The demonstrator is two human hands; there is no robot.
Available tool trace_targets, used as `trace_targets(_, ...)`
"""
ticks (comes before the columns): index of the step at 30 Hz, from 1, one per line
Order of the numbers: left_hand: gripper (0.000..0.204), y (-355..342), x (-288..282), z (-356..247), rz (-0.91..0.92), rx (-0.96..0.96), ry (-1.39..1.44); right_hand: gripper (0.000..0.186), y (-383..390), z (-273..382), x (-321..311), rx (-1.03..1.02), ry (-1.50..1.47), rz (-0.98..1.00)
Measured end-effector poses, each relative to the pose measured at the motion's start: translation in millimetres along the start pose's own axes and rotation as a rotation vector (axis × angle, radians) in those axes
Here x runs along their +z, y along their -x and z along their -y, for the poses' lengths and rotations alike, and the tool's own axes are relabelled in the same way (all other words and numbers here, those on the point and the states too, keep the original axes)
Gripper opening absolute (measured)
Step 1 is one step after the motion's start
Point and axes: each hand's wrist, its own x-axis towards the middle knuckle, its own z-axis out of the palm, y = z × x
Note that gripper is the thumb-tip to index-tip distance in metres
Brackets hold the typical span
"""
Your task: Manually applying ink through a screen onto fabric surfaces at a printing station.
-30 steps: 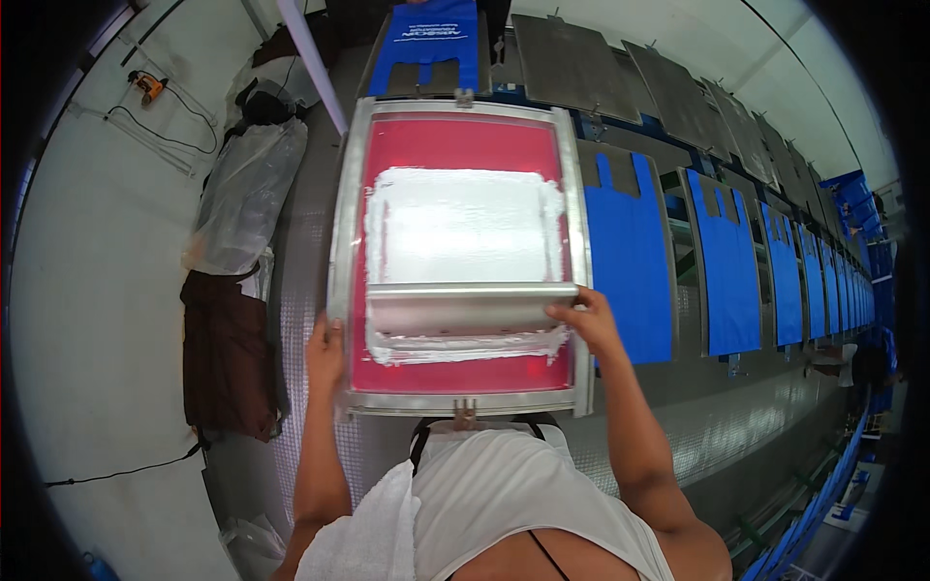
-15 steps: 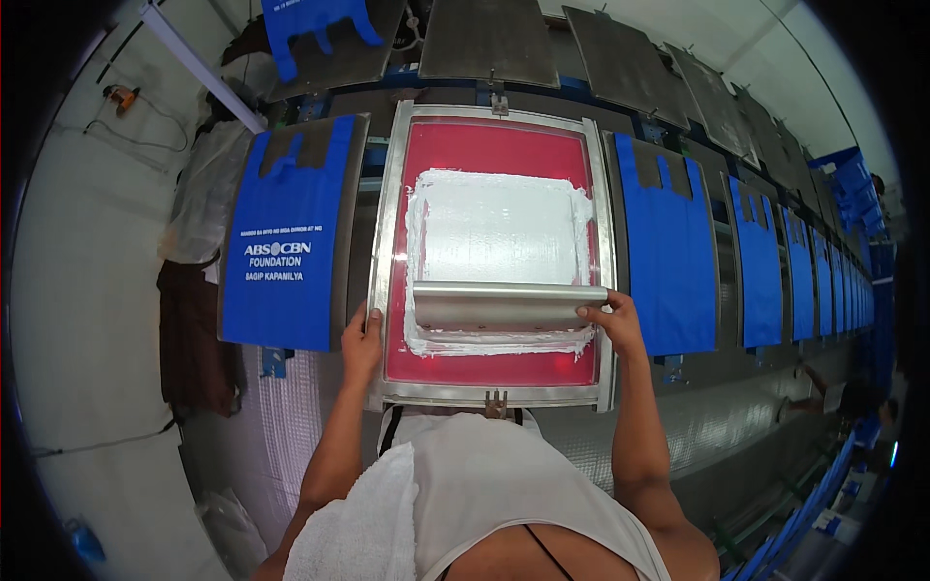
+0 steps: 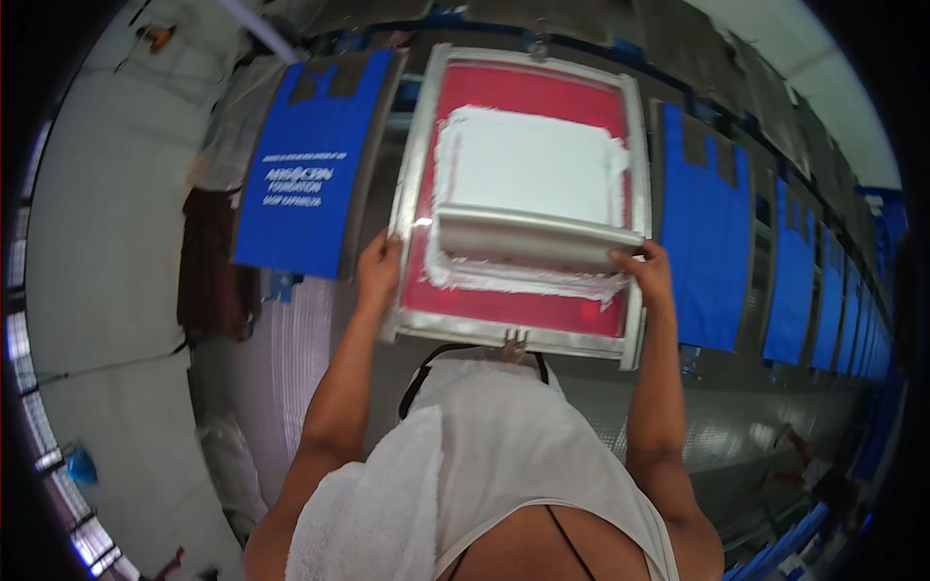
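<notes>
A screen-printing frame with metal rails and red mesh lies in front of me. White ink covers the middle of its mesh. Across the lower part of the ink rests a wide metal squeegee, leaning on its long side. My left hand is closed round the frame's left rail. At the squeegee's right end, over the right rail, my right hand is closed with its thumb on the metal. Whether its other fingers also grip the rail is hidden.
A printed blue bag lies on a board to the left. Several blue bags on boards run off to the right. More dark boards stand beyond the frame. Another person's arm shows at the lower right.
My view has swung, so the frame and bags appear higher, farther right and slanted. Both hands keep their places at the frame and squeegee.
</notes>
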Motion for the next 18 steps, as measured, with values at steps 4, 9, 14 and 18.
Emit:
trace_targets(4,0.043,-8.5,8.5,10.5,0.008,0.012,-0.090,0.035,-0.9,-3.5,1.4,-0.051,-0.071,-0.006)
trace_targets(9,0.042,-14.2,2.4,13.3,0.015,-0.026,-0.038,0.034,1.4,-6.0,11.8,-0.061,-0.020,-0.014)
trace_targets(14,0.044,-15.4,0.0,11.2,0.009,-0.016,-0.090,0.032,0.4,-10.1,22.9,-0.031,-0.052,0.014)
trace_targets(18,0.049,-12.6,-0.3,8.0,0.011,0.024,-0.133,0.030,10.0,-6.7,20.4,-0.045,-0.104,0.000)
